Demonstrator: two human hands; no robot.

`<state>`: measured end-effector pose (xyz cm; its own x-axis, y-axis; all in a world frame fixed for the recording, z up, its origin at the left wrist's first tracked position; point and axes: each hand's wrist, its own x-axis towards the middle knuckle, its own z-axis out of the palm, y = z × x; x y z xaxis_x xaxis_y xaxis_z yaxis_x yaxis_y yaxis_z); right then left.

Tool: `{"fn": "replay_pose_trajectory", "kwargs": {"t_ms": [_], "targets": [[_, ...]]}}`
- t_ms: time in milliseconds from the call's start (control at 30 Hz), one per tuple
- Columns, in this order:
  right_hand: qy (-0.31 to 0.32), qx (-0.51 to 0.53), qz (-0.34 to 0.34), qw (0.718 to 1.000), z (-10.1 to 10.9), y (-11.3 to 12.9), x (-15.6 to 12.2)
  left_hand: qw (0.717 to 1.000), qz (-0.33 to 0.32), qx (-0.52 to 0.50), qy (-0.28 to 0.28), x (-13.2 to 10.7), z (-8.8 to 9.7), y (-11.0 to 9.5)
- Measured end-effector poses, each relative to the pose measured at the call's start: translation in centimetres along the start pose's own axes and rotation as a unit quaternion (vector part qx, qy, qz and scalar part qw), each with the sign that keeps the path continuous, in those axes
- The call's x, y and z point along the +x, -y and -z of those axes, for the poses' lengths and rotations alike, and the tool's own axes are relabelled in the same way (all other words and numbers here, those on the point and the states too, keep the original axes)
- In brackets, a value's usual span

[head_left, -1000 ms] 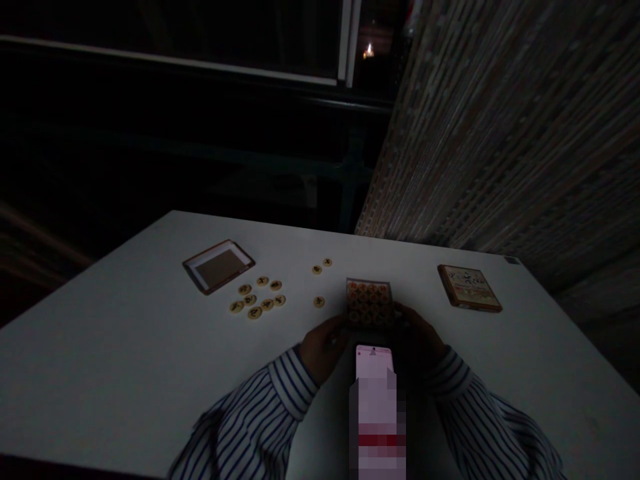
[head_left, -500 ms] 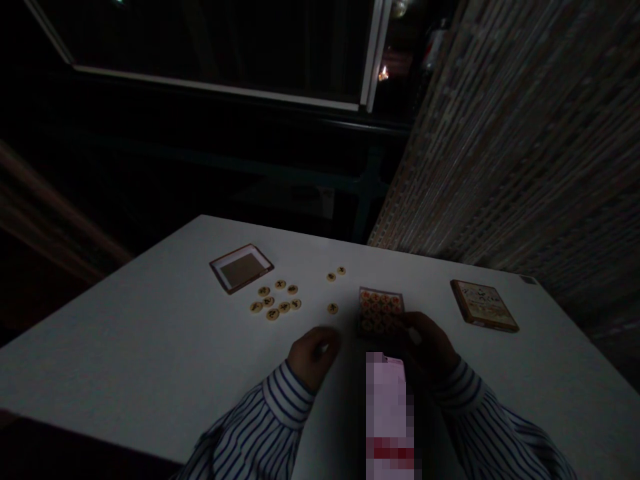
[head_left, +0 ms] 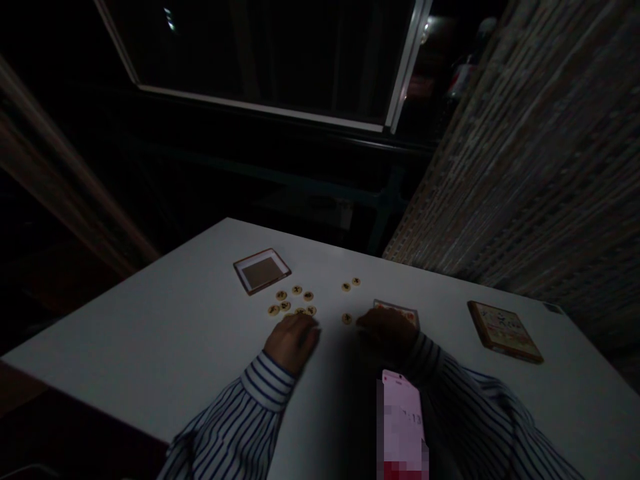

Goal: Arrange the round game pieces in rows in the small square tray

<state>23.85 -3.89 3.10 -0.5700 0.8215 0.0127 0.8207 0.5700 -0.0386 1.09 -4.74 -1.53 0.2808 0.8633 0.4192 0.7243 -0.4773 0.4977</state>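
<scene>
My left hand (head_left: 293,341) is over the near edge of a loose group of round Chinese chess pieces (head_left: 297,290) with black characters. Its fingers are slightly curled, with a gap at the thumb, and hide part of the group. My right hand (head_left: 387,330) stretches left across a shallow box (head_left: 417,312) of red-lettered pieces and covers most of it. Those fingers are dark but look extended, their tips just right of a single chess piece (head_left: 347,319). Two more pieces (head_left: 346,287) lie farther back. No held piece shows in either hand.
A tray-like open box lid (head_left: 246,283) lies at the back left of the white table (head_left: 200,333). To the right is a flat printed box (head_left: 505,331). A lit phone (head_left: 403,407) rests in front of me. A string curtain (head_left: 480,200) hangs behind the right side.
My left hand has moved left onto the near pieces. My right hand has shifted from the box's right edge leftward across it, toward the single piece. The view has turned slightly left.
</scene>
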Motion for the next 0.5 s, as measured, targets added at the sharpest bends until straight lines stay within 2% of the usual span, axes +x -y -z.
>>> {"fn": "replay_pose_trajectory", "kwargs": {"t_ms": [67, 300, 500], "targets": [[0.032, -0.015, 0.011, 0.999, -0.1, 0.5, 1.1, 1.000, -0.002, 0.023, 0.000, 0.3, 0.1, 0.6], [0.071, -0.044, 0.017, 0.996, -0.1, 1.6, 3.8, 0.997, 0.002, 0.079, 0.008, 1.8, 0.0, 1.8], [0.076, -0.064, 0.015, 0.995, -0.3, 2.0, 5.3, 0.993, 0.004, 0.113, 0.026, 2.2, -0.5, 1.7]]}}
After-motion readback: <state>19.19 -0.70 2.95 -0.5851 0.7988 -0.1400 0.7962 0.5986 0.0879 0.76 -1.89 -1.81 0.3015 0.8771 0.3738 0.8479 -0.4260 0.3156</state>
